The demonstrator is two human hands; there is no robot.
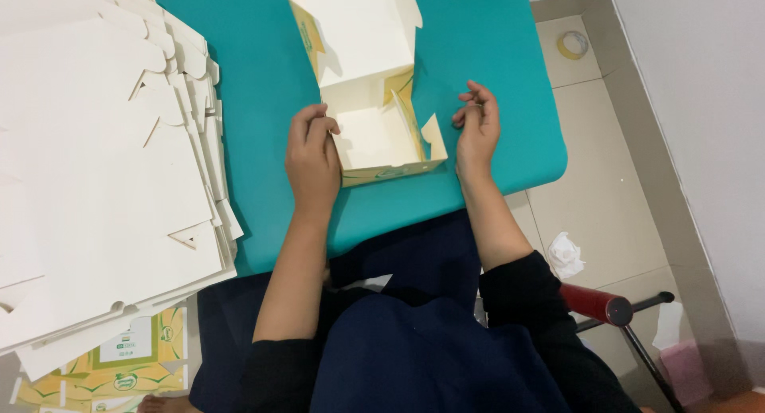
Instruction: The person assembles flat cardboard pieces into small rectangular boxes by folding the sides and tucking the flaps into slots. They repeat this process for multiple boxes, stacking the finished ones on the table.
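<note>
A partly folded white cardboard box (pixel 368 126) with yellow-green print on its outer sides lies open on the teal table (pixel 263 102), lid flap pointing away from me. My left hand (pixel 312 154) rests against the box's left wall, fingers curled over its edge. My right hand (pixel 476 126) hovers just right of the box, fingers loosely bent, holding nothing, close to a small side flap (pixel 433 135).
A tall stack of flat white box blanks (pixel 96 158) covers the table's left part. More printed blanks (pixel 119 365) lie below it. On the tiled floor to the right are a tape roll (pixel 572 45), crumpled paper (pixel 566 255) and a red-handled frame (pixel 598 303).
</note>
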